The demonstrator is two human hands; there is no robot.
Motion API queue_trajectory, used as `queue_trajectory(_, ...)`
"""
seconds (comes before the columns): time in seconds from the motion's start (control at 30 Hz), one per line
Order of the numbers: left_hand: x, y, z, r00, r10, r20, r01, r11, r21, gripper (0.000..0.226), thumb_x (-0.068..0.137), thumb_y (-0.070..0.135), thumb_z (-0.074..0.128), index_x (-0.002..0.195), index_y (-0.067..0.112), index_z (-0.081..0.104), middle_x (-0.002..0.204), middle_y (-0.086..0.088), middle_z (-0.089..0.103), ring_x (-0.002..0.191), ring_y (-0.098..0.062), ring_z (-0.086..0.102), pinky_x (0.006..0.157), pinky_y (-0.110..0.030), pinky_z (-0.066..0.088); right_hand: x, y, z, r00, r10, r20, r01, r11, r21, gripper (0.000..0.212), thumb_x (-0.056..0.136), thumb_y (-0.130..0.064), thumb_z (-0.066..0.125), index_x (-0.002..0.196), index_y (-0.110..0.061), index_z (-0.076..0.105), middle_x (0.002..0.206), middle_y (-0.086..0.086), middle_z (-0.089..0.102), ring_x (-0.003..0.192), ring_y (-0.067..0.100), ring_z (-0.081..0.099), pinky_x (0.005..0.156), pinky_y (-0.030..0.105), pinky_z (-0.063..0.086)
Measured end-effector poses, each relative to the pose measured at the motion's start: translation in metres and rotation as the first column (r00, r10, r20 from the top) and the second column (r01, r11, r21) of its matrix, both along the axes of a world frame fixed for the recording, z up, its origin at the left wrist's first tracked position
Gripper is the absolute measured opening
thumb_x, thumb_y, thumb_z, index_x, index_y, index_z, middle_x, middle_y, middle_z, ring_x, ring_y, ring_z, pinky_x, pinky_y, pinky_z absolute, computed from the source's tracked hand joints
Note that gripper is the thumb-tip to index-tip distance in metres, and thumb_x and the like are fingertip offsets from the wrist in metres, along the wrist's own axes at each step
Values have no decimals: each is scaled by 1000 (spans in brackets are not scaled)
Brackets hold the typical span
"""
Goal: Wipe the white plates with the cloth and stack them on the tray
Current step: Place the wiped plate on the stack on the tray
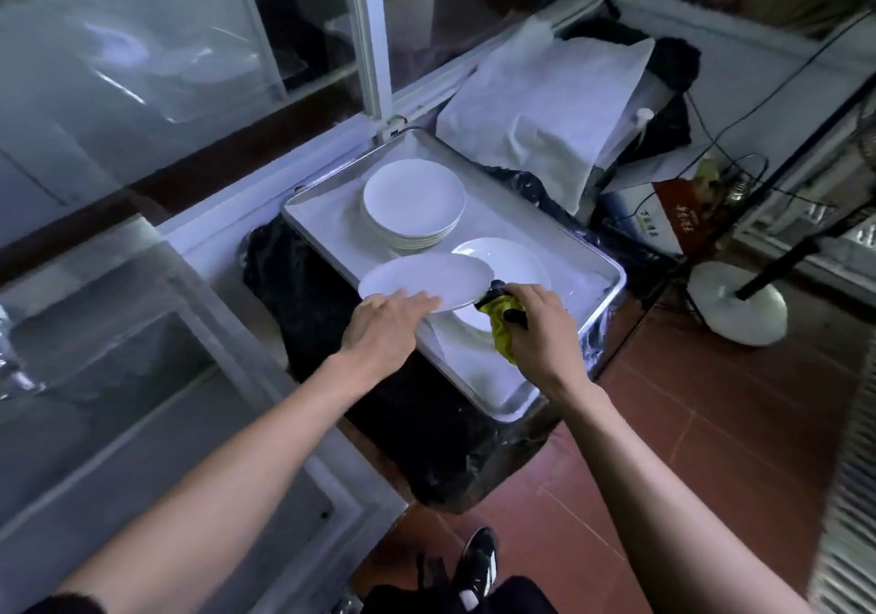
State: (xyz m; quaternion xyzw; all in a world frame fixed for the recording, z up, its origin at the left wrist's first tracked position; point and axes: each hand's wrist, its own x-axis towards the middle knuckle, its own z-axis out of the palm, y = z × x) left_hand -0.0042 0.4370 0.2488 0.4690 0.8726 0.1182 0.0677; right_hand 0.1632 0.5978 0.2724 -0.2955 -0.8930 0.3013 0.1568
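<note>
My left hand (384, 324) holds a white plate (426, 281) by its near edge, lifted over the metal tray (602, 300). My right hand (535, 329) grips a yellow-green cloth (500, 324) bunched against the plate's right rim. A stack of several white plates (413, 203) stands at the back of the tray. Another white plate (512, 262) lies on the tray's right side, partly hidden under the held plate and my right hand.
The tray rests on a stand covered in black plastic (426, 433). Glass cabinets (118, 68) run along the left and back. A white cloth (545, 106) drapes behind the tray. A white lamp base (739, 305) and cables sit on the red tiled floor to the right.
</note>
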Motion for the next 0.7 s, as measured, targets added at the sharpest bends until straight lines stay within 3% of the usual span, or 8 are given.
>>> queue_trajectory(0.1,12,36,-10,997,-62,-43,60,997,-50,70,95,-4,39,152,37,40,158,11,42,146,-17,37,116,-36,30,13,21,-6,999,-19,29,19,1000,2,39,89,-15,63,128,-22,64,127,0,65,116,31,54,92,52,47)
queue_trajectory(0.37,26,93,-34,994,-103,-32,97,982,-161,72,91,-5,41,152,33,41,159,4,42,147,-20,35,113,-40,29,36,53,-27,997,-71,24,71,997,-38,38,89,-19,64,125,-32,62,124,-7,65,114,26,55,90,50,48)
queue_trajectory(0.7,40,111,-64,973,-198,-118,145,923,-355,73,96,2,37,160,31,16,167,4,22,154,-25,17,120,-48,18,40,68,-36,997,-65,46,69,992,-104,37,92,-21,63,128,-28,62,124,-4,63,118,26,53,93,53,44)
